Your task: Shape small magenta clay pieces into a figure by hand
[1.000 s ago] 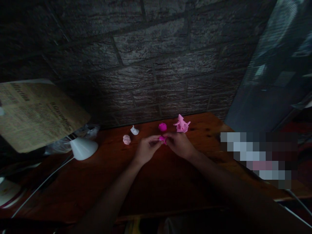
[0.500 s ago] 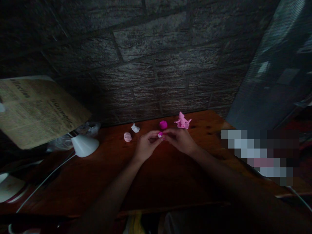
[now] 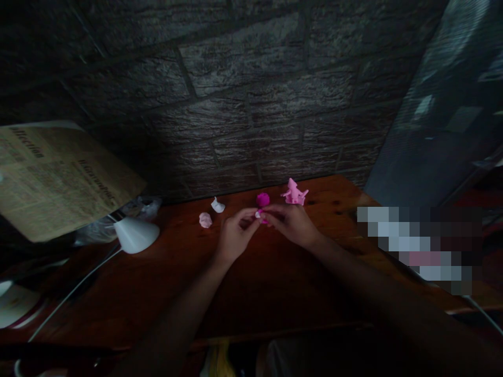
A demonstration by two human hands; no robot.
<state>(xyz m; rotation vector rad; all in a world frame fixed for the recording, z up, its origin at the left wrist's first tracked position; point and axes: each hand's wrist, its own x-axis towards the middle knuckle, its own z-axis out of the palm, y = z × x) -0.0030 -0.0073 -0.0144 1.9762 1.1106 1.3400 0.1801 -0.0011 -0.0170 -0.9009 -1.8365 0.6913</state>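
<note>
My left hand (image 3: 237, 232) and my right hand (image 3: 293, 225) meet over the wooden table, fingertips closed on a small magenta-and-white piece (image 3: 258, 214) that looks like modelling clay. Fingers cover much of it; some magenta shows under the right fingertips. Just behind them sits a magenta ball (image 3: 263, 199). A pink spiky figure (image 3: 294, 192) with a pointed top stands beyond my right hand. To the left of my left hand lie a pale pink lump (image 3: 205, 220) and a white lump (image 3: 217, 205) with a pointed tip.
The table (image 3: 157, 293) backs onto a dark stone-block wall (image 3: 243, 104). At the left are a white cone-shaped lamp part (image 3: 137, 235) with a cable, a newsprint-patterned sheet (image 3: 63, 183) and a white cup-like container (image 3: 15, 303). A pixelated patch covers things at the right.
The small piece has turned between my fingertips, and more of its white side and some magenta below now show. Both hands stay in nearly the same place.
</note>
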